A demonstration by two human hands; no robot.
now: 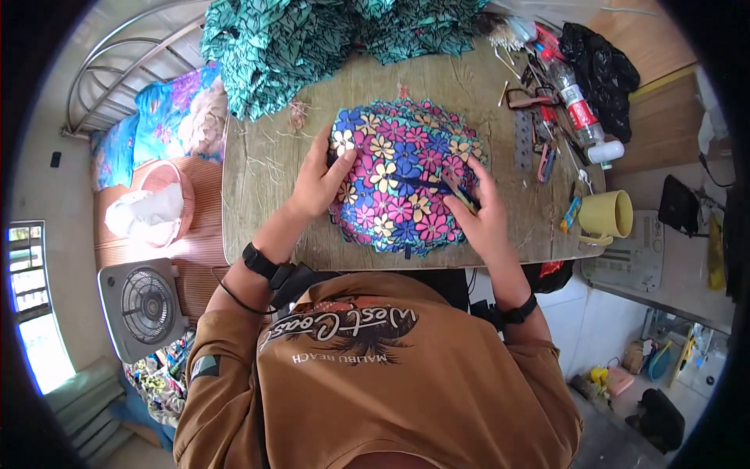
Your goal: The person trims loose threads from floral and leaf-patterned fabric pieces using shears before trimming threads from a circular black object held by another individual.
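A thick stack of floral fabric pieces (398, 148), pink, blue and cream flowers, sits in front of me on the table. My left hand (320, 173) grips its left edge, thumb on top and fingers partly hidden behind it. At the right side, my right hand (486, 209) is closed around a small dark tool with a yellowish part, which looks like a pair of thread snips (462, 195). Its dark end points left over the fabric. A dark blue strip (414, 182) crosses the flowers beside it.
Teal, black-patterned fabric (281, 55) is heaped along the far edge of the wooden table (258, 211). At right lie a plastic bottle (574, 102), a black bag (598, 62), several small tools and a yellow mug (609, 215). A fan (144, 305) stands at left.
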